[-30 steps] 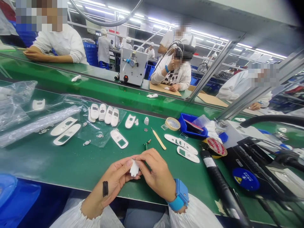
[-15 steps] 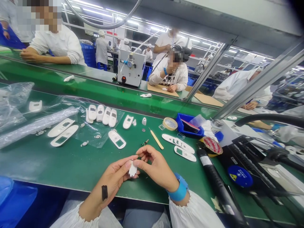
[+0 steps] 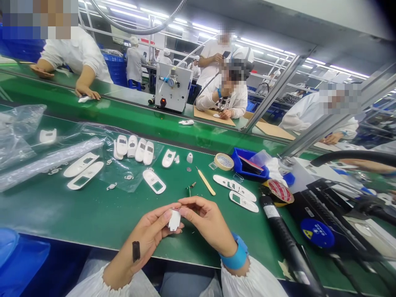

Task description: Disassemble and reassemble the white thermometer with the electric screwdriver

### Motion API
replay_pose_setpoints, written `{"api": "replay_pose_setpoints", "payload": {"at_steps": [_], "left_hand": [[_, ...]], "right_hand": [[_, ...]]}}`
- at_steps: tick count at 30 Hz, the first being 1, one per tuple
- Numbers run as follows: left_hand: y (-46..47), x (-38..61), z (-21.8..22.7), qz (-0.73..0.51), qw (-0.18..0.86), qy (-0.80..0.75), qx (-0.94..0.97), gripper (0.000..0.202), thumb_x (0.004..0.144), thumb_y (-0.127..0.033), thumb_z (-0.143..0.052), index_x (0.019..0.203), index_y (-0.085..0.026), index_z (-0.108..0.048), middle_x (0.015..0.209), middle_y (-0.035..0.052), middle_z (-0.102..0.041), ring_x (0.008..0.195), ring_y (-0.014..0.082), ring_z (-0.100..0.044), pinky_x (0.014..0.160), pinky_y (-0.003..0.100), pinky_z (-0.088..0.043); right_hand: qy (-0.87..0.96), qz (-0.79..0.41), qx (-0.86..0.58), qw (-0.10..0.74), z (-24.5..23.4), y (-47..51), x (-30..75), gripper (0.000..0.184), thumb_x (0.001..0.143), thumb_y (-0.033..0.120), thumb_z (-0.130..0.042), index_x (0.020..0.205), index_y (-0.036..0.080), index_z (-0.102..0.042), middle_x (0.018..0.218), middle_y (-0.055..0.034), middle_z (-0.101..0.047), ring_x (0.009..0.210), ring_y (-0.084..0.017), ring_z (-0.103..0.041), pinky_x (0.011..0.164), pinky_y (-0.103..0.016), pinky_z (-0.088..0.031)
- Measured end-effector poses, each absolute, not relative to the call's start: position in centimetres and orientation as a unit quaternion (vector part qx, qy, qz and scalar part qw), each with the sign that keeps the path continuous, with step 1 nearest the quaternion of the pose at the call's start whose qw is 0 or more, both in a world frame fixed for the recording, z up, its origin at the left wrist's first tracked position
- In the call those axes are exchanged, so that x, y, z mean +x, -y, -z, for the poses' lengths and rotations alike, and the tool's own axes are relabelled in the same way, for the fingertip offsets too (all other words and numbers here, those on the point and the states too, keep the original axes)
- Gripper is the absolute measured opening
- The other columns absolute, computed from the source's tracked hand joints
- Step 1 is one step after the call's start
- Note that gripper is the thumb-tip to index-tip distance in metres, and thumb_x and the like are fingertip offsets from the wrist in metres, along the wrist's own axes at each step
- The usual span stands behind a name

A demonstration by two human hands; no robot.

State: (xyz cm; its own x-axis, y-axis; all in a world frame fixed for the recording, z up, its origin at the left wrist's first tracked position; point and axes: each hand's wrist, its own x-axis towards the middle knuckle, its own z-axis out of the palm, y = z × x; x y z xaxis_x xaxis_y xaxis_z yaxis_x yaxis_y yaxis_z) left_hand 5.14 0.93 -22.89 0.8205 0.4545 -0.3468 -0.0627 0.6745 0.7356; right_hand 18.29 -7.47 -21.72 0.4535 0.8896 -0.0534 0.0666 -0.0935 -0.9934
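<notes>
A small white plastic part (image 3: 174,220) with a notched lower end sits between my two hands, above the front of the green table. My left hand (image 3: 151,227) grips it with the thumb on its face and the fingers behind. From the other side, my right hand (image 3: 206,218) pinches its upper edge with thumb and index finger; the other fingers are curled. Just beyond my hands lies a small metal-tipped piece with a green end (image 3: 191,188). A yellow-handled tool (image 3: 205,180) rests to its right, and a white oval shell with a window (image 3: 154,181) to its left.
More white shells (image 3: 133,148) lie on clear plastic at the back left, others (image 3: 236,192) at the right. A blue bin (image 3: 247,165), a tape roll (image 3: 279,191) and a black cylindrical tool (image 3: 284,235) crowd the right side. Co-workers sit across the green conveyor (image 3: 130,113).
My hands keep hold of the white part, and my right fingers have closed in along its upper edge. Across the conveyor, a co-worker's hand at left has reached onto a white piece.
</notes>
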Motion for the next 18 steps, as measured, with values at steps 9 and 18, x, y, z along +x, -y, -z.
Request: {"api": "replay_pose_setpoints", "payload": {"at_steps": [9, 18], "left_hand": [[-1.0, 5.1, 23.07, -0.144, 0.877, -0.254, 0.381, 0.033, 0.073, -0.033, -0.064, 0.101, -0.016, -0.066, 0.082, 0.0074, -0.066, 0.072, 0.0146, -0.057, 0.074, 0.027, -0.047], [-0.99, 5.0, 23.19, -0.136, 0.877, -0.247, 0.39, 0.031, 0.073, -0.033, -0.064, 0.099, -0.017, -0.067, 0.082, 0.0069, -0.066, 0.071, 0.0144, -0.057, 0.073, 0.026, -0.047]], "right_hand": [[0.355, -0.376, -0.637, 0.571, 21.4, 7.36, 18.24, 0.021, 0.07, 0.03, -0.066, 0.086, 0.017, -0.066, 0.077, -0.0024, -0.067, 0.073, -0.014, -0.061, 0.072, -0.03, -0.05], [0.354, -0.378, -0.642, 0.566, 21.0, 7.41, 18.29, 0.018, 0.069, 0.03, -0.067, 0.08, 0.017, -0.065, 0.074, -0.0021, -0.067, 0.07, -0.014, -0.061, 0.069, -0.029, -0.05]]}}
